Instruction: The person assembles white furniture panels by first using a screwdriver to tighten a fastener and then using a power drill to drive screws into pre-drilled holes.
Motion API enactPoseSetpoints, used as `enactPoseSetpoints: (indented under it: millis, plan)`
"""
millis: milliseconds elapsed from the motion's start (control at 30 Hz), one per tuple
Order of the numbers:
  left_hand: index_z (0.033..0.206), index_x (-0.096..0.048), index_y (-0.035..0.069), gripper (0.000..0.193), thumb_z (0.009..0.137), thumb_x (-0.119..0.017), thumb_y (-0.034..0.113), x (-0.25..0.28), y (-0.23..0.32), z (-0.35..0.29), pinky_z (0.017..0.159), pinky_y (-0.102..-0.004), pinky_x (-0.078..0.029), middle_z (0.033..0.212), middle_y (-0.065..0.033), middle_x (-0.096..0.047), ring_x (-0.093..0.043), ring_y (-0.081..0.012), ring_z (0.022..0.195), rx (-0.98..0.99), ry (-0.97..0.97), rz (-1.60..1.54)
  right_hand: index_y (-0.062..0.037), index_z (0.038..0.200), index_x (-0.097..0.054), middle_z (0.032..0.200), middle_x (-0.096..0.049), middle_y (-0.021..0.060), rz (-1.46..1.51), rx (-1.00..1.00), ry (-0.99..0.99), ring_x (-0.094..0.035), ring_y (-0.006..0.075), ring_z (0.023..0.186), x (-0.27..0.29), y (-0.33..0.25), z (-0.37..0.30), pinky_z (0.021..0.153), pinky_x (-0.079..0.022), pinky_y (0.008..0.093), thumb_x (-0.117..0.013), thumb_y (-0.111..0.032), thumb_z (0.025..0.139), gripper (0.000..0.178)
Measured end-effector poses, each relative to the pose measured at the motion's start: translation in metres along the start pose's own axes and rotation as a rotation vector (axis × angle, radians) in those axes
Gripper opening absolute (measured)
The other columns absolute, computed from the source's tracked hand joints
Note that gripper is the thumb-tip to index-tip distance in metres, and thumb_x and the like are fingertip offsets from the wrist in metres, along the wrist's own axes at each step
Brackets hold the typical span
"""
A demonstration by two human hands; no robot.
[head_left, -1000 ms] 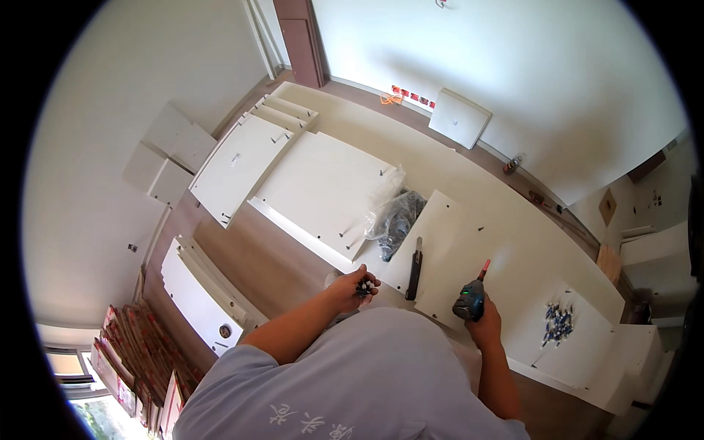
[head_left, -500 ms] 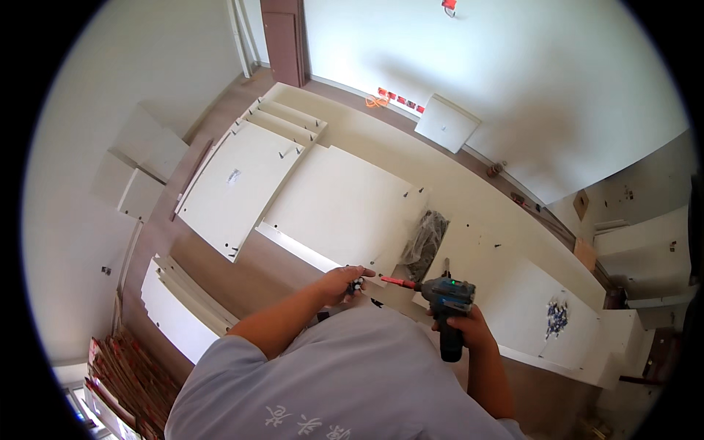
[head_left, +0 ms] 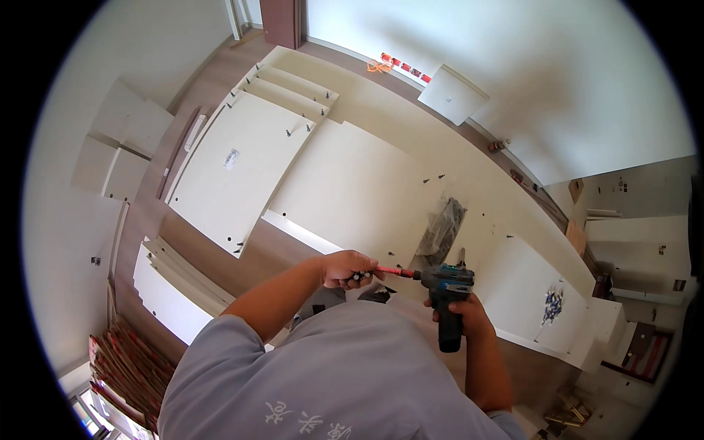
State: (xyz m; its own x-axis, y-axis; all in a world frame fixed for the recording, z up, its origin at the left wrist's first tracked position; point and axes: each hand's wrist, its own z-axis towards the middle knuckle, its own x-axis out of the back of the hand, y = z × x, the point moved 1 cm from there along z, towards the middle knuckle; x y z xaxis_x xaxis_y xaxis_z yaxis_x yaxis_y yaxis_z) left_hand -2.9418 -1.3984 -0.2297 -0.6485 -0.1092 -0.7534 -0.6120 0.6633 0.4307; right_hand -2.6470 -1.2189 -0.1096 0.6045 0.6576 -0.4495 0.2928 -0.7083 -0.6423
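My right hand (head_left: 471,317) is wrapped round the grip of a dark cordless drill (head_left: 449,281). The drill's long red bit (head_left: 396,272) points left, its tip at the fingers of my left hand (head_left: 343,268). That hand is closed round several small metal fittings (head_left: 361,276), too small to name exactly. Whether one of them sits on the bit is hidden by the fingers. Just beyond the hands lies a white panel (head_left: 352,192) with small dark pegs standing in it. A clear plastic bag (head_left: 442,229) of dark pieces rests beside it, near the drill.
Another white panel (head_left: 235,169) with pegs lies at the left, beside narrower boards (head_left: 290,84). To the right, a heap of small fittings (head_left: 552,304) sits on a panel. More white boards (head_left: 176,290) and stacked cardboard (head_left: 128,374) are at the lower left.
My left hand and the drill have come together, so the red bit now reaches my left fingers. The view has shifted a little.
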Motion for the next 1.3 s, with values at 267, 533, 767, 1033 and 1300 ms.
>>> enactPoseSetpoints:
  millis: [267, 533, 767, 1033, 1300]
  plan:
    - [0.114, -0.07, 0.005, 0.059, 0.11, -0.041, 0.057, -0.008, 0.0, 0.01, 0.044, -0.0226, -0.03, 0.075, 0.0003, -0.058, -0.044, -0.0068, 0.054, -0.025, 0.113, -0.056, 0.0062, 0.142, -0.05, 0.115, -0.07, 0.0277, 0.075, -0.04, -0.055, -0.074, 0.0304, 0.083, -0.012, 0.011, 0.015, 0.073, -0.062, 0.04, -0.072, -0.017, 0.077, 0.073]
    - [0.115, -0.067, 0.007, 0.044, 0.109, -0.046, 0.046, 0.053, -0.051, 0.006, 0.051, -0.0227, -0.048, 0.092, -0.0032, -0.067, -0.063, -0.0115, 0.072, -0.085, 0.4, -0.338, 0.0056, 0.133, -0.059, 0.114, -0.073, 0.0201, -0.155, 0.051, 0.102, -0.073, 0.0255, 0.087, -0.029, 0.011, 0.04, 0.079, -0.06, 0.0392, -0.068, -0.009, 0.081, 0.055]
    - [0.126, -0.063, 0.006, 0.025, 0.105, -0.053, 0.014, 0.095, -0.096, -0.036, 0.065, -0.0269, -0.058, 0.103, -0.0048, -0.069, -0.066, -0.0135, 0.083, -0.183, 0.462, -0.42, 0.0037, 0.117, -0.068, 0.105, -0.075, 0.0142, -0.971, -0.062, 0.214, -0.071, 0.0222, 0.088, -0.023, 0.04, 0.066, 0.08, -0.058, 0.0379, -0.069, -0.007, 0.085, 0.033]
    - [0.13, -0.061, 0.005, 0.028, 0.106, -0.053, 0.015, 0.095, -0.099, -0.041, 0.057, -0.0253, -0.055, 0.106, -0.0072, -0.069, -0.067, -0.0155, 0.08, -0.33, 0.473, -0.531, -0.0048, 0.122, -0.063, 0.108, -0.073, 0.0229, -1.707, -0.118, 0.122, -0.067, 0.0455, 0.104, -0.141, -0.01, 0.085, 0.09, -0.054, 0.0495, -0.068, -0.021, 0.082, 0.043]
    - [0.132, -0.058, 0.003, 0.03, 0.105, -0.049, 0.012, 0.08, -0.087, -0.036, 0.055, -0.0245, -0.053, 0.109, -0.0113, -0.069, -0.066, -0.0158, 0.078, -0.375, 0.369, -0.542, -0.0072, 0.126, -0.064, 0.112, -0.072, 0.0232, -1.453, -0.013, 0.105, -0.067, 0.0428, 0.108, -0.082, 0.02, 0.079, 0.093, -0.054, 0.0492, -0.071, -0.025, 0.084, 0.046]
